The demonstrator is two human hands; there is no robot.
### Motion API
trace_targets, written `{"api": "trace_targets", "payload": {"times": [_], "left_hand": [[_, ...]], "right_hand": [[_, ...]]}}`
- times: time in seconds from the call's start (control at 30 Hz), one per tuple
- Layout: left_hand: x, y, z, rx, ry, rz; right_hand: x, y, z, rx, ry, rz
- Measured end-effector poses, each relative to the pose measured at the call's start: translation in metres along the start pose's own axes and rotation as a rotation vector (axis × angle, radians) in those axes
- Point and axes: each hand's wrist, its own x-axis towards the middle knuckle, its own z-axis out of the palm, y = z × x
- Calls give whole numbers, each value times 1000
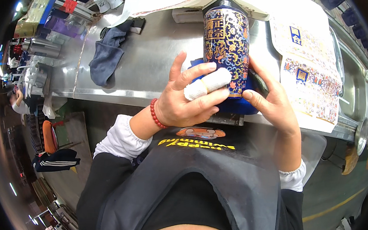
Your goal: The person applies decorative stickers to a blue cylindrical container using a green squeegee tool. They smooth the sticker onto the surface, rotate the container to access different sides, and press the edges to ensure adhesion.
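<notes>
At surface (153,69) edge, we see tall dark-blue jar (226,40) with ornate floral decal, lying on blue pad (241,105). Left hand (185,102), two fingers bandaged, clasps jar side; right hand (271,102) presses opposite side. Decal looks mostly laid on; smoothing seemingly remains. Spare decal sheets (312,73) right, dark cloth (106,52) left
</notes>
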Motion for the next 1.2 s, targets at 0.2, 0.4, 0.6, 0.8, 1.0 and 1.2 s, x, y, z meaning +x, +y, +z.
{"api": "trace_targets", "payload": {"times": [0.2, 0.4, 0.6, 0.8, 1.0, 1.2], "left_hand": [[5, 5, 24, 133, -4, -171], [-14, 5, 23, 74, 64, -216], [-15, 5, 16, 206, 9, -4], [-17, 3, 0, -17, -24, -161], [-24, 5, 0, 78, -48, -40], [-20, 5, -4, 34, -78, -151]], "right_hand": [[-9, -1, 0, -107, -1, -70], [-12, -6, 19, -423, 144, -179], [-12, -5, 21, -424, 150, -159], [-12, -6, 21, -416, 145, -139], [-12, -6, 22, -438, 151, -132], [-13, -3, 21, -440, 154, -165]]}}
